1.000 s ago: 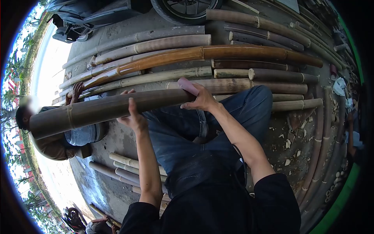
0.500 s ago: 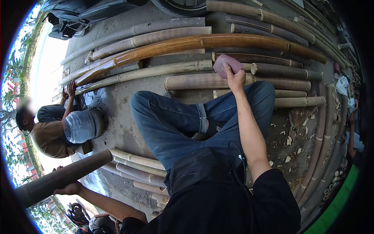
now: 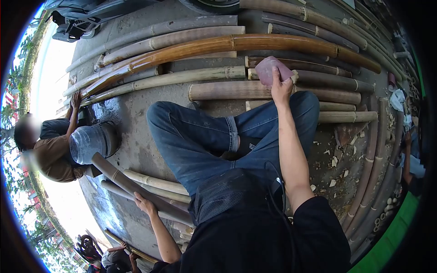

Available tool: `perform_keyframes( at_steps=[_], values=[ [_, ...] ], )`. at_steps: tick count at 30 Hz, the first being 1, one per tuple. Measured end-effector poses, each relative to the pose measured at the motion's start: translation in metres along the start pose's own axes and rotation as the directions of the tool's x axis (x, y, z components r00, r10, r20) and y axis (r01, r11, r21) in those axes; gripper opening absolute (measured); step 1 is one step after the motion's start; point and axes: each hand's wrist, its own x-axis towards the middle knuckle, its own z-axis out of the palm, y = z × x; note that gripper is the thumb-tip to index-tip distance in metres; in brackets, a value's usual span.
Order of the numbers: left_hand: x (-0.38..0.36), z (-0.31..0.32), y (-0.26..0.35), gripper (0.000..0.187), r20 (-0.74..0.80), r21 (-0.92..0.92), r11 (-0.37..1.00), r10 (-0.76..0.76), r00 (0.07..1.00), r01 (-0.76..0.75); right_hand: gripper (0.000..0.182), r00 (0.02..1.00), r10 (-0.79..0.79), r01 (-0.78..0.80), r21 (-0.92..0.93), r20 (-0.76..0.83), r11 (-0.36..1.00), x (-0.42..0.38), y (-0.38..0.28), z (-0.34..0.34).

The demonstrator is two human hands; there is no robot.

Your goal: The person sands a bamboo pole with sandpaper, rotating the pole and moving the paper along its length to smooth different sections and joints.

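Observation:
I sit cross-legged in blue jeans on a concrete floor among bamboo poles. My right hand [image 3: 281,86] is stretched forward past my knee and grips a pink sanding pad [image 3: 270,69], held over the cut ends of the poles lying ahead. My left hand [image 3: 144,203] rests on a thick dark bamboo pole [image 3: 132,187] that lies slanted on a small stack of poles at my left side. A long glossy brown pole [image 3: 236,44] lies across the row in front of me.
Another person [image 3: 50,150] in a brown shirt crouches at the left beside a metal bucket [image 3: 93,141], one hand on a pole. More bamboo [image 3: 364,182] curves along the right side, with chips scattered on the ground. A vehicle [image 3: 91,18] stands beyond.
My left hand swung the thick dark pole from my lap out to the left and set it on the stack beside me. My right hand let go of it and reached forward with the pink pad.

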Motion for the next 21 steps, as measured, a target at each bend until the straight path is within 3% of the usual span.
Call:
perform_keyframes(
  at_steps=[1, 2, 4, 6, 7, 8, 10, 12, 14, 15, 16, 17, 18, 19, 20, 21],
  values=[
    [-0.004, 0.004, -0.028, 0.091, -0.071, 0.133, 0.990, -0.036, 0.997, 0.045, 0.040, 0.994, -0.095, 0.092, -0.056, -0.056, 0.994, 0.004, -0.007, -0.004],
    [-0.006, 0.008, -0.042, 0.092, -0.144, 0.259, 0.961, -0.059, 0.988, 0.095, 0.040, 0.994, -0.095, 0.091, -0.062, -0.058, 0.994, 0.011, -0.006, -0.007],
    [-0.031, 0.015, -0.030, 0.099, -0.075, 0.233, 0.967, -0.083, 0.994, 0.098, 0.041, 0.972, -0.051, 0.069, 0.068, -0.231, 0.995, 0.028, 0.002, -0.021],
    [-0.041, 0.021, -0.033, 0.104, -0.174, 0.441, 0.829, -0.298, 0.939, 0.345, 0.040, 0.960, 0.044, -0.023, 0.079, -0.276, 0.997, 0.044, 0.002, -0.046],
    [-0.045, 0.026, -0.037, 0.102, -0.216, 0.499, 0.780, -0.311, 0.926, 0.378, 0.038, 0.942, 0.005, 0.042, 0.133, -0.335, 0.990, 0.053, 0.007, -0.057],
    [-0.044, 0.028, -0.047, 0.102, -0.211, 0.500, 0.781, -0.309, 0.927, 0.375, 0.036, 0.918, -0.032, 0.112, 0.183, -0.394, 0.977, 0.063, 0.012, -0.069],
    [-0.039, 0.031, -0.074, 0.098, -0.159, 0.631, 0.701, -0.303, 0.940, 0.333, 0.035, 0.851, 0.067, 0.042, 0.194, -0.520, 0.980, 0.078, 0.019, -0.093],
    [-0.028, 0.036, -0.078, 0.088, -0.167, 0.643, 0.695, -0.281, 0.945, 0.320, 0.040, 0.779, 0.255, -0.094, 0.295, -0.573, 0.951, 0.084, 0.016, -0.116],
    [-0.015, 0.047, -0.061, 0.083, -0.196, 0.677, 0.692, -0.156, 0.968, 0.248, 0.038, 0.693, 0.230, 0.048, 0.362, -0.683, 0.931, 0.090, 0.013, -0.124],
    [-0.018, 0.056, -0.005, 0.075, -0.158, 0.606, 0.784, -0.046, 0.986, 0.134, 0.038, 0.687, 0.235, 0.047, 0.365, -0.688, 0.930, 0.091, 0.013, -0.124],
    [-0.005, 0.071, 0.014, 0.070, -0.174, 0.534, 0.844, 0.159, 0.972, -0.043, 0.039, 0.664, 0.230, 0.084, 0.377, -0.711, 0.922, 0.090, 0.011, -0.123],
    [0.004, 0.088, 0.058, 0.061, -0.159, 0.373, 0.916, 0.217, 0.963, -0.145, 0.040, 0.642, 0.225, 0.118, 0.385, -0.733, 0.916, 0.089, 0.013, -0.125],
    [0.004, 0.108, 0.111, 0.050, -0.136, 0.246, 0.934, 0.299, 0.944, -0.261, 0.041, 0.645, 0.218, 0.114, 0.374, -0.732, 0.920, 0.088, 0.029, -0.124],
    [0.014, 0.137, 0.142, 0.041, -0.109, -0.067, 0.917, 0.386, 0.916, -0.394, 0.041, 0.615, 0.168, 0.158, 0.330, -0.770, 0.931, 0.085, 0.045, -0.117],
    [0.006, 0.161, 0.194, 0.038, -0.032, -0.214, 0.876, 0.437, 0.899, -0.433, 0.042, 0.581, 0.118, 0.205, 0.286, -0.805, 0.936, 0.084, 0.052, -0.109],
    [-0.002, 0.192, 0.239, 0.035, 0.038, -0.318, 0.824, 0.504, 0.863, -0.468, 0.043, 0.582, 0.197, 0.180, 0.361, -0.789, 0.915, 0.082, 0.051, -0.107]
  ],
)
